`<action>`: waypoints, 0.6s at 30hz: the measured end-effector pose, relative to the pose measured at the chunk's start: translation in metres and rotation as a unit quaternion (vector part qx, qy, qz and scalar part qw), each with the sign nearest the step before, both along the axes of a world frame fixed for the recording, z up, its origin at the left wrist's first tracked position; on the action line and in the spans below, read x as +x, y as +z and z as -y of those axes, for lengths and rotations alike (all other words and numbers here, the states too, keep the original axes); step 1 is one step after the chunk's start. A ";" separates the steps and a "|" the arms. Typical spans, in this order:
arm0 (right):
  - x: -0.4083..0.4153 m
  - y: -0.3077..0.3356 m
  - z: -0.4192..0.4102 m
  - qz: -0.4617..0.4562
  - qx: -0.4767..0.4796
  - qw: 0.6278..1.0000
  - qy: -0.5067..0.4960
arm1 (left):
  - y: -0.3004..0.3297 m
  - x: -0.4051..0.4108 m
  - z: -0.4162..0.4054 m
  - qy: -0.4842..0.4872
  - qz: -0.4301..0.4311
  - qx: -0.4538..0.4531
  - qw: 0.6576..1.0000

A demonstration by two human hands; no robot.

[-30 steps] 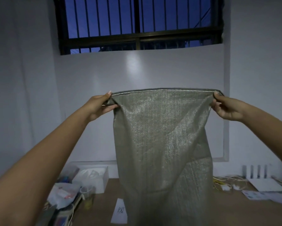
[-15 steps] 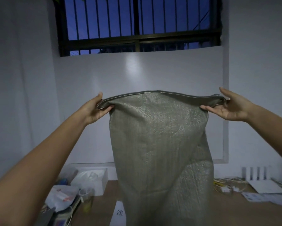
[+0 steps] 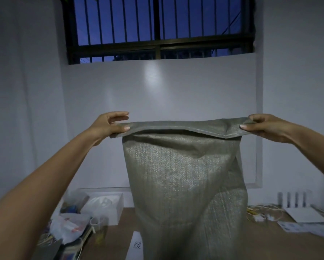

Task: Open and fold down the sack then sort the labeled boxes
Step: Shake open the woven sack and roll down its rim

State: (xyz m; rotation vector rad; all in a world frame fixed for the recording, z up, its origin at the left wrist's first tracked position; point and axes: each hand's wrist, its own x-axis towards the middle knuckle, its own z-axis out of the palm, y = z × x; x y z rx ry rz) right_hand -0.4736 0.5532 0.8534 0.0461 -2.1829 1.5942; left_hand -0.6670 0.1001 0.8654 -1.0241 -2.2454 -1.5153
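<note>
White walls and a barred window (image 3: pixel 157 29) back the scene, with a brown bench (image 3: pixel 251 244) low beneath the sack (image 3: pixel 181 184). It hangs upright, long axis vertical, mouth up, its bottom reaching the bench. A first cuff is turned outward along the rim. Left hand (image 3: pixel 108 126) and right hand (image 3: pixel 266 127) each pinch a top corner, thumb over the fold, other fingers loose. Rolling both corners down evenly, rim taut, should keep the cuff level. Beside the sack's foot lies a labeled paper (image 3: pixel 137 244).

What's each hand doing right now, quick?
Left hand: shut on the sack, pinching its folded rim.
Right hand: shut on the sack, pinching the rim's other end.
</note>
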 end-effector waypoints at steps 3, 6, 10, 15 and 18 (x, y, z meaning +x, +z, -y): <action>0.000 -0.004 0.003 -0.021 0.034 0.999 -0.016 | 0.001 0.000 0.000 0.037 -0.084 -0.113 0.989; -0.002 -0.005 0.005 -0.017 0.054 0.998 -0.007 | 0.000 -0.003 0.000 0.071 -0.135 -0.159 0.975; -0.008 -0.008 0.003 -0.033 0.042 0.999 0.002 | -0.005 -0.006 0.001 0.060 -0.136 -0.115 0.982; -0.010 -0.006 0.003 -0.009 0.035 0.999 0.011 | -0.012 -0.017 0.004 0.137 -0.211 -0.161 0.954; -0.010 -0.005 0.008 0.010 0.090 0.996 -0.003 | -0.011 -0.016 0.002 0.203 -0.254 -0.203 0.924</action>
